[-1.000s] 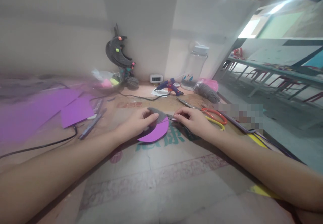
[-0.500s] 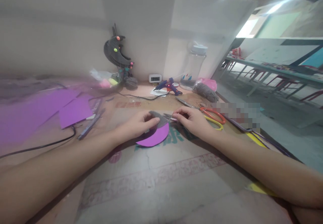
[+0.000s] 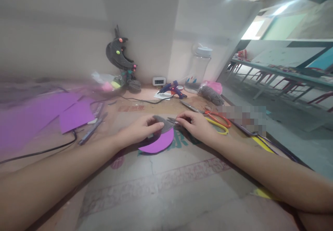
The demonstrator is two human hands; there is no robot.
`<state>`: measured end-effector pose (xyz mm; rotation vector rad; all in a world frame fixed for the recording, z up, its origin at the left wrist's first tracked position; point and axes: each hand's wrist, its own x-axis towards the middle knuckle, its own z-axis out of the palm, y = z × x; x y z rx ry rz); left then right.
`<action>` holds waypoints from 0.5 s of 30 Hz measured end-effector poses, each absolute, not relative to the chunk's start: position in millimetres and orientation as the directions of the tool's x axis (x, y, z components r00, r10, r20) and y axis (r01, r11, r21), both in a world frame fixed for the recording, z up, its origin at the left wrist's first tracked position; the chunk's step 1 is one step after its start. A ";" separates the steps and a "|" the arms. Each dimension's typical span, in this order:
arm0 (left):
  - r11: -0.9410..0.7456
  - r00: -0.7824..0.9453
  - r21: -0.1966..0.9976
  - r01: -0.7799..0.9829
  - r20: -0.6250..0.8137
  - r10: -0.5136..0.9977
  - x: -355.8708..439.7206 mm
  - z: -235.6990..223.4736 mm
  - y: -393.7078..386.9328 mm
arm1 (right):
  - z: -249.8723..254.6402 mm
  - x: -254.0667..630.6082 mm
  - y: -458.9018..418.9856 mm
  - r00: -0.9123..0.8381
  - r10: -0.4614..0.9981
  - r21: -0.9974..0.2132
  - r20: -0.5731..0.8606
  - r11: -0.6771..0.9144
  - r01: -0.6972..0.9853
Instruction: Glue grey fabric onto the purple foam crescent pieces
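Observation:
Between the thumb and fingers of my left hand is a grey piece that looks like felt, with a curved edge. A purple paper with a rounded lower edge shows just beneath it, partly covered by the grey piece and my hand. My right hand is closed around small scissors, their thin metal blades pointing left at the grey piece's right edge. Its fingers hide the scissors' handles. Just beyond my right hand lie large scissors with orange and yellow handles.
At the back are a blue glue gun, a small digital clock, a clear bottle and grey yarn. A dark crescent ornament stands against the wall. Purple sheets, a pen and a black cable lie leftward.
The whole view has shifted slightly. The purple paper's lower tip sits a little further left, and the small scissors have turned slightly in my right hand. Both hands keep their holds.

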<state>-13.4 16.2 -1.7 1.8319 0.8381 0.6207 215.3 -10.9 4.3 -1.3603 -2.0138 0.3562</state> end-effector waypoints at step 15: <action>-0.290 0.576 0.916 0.278 0.083 0.813 -12.9 -4.7 20.0 | 4.3 203.4 -27.6 -0.358 0.901 -0.936 0.246 0.317 0.155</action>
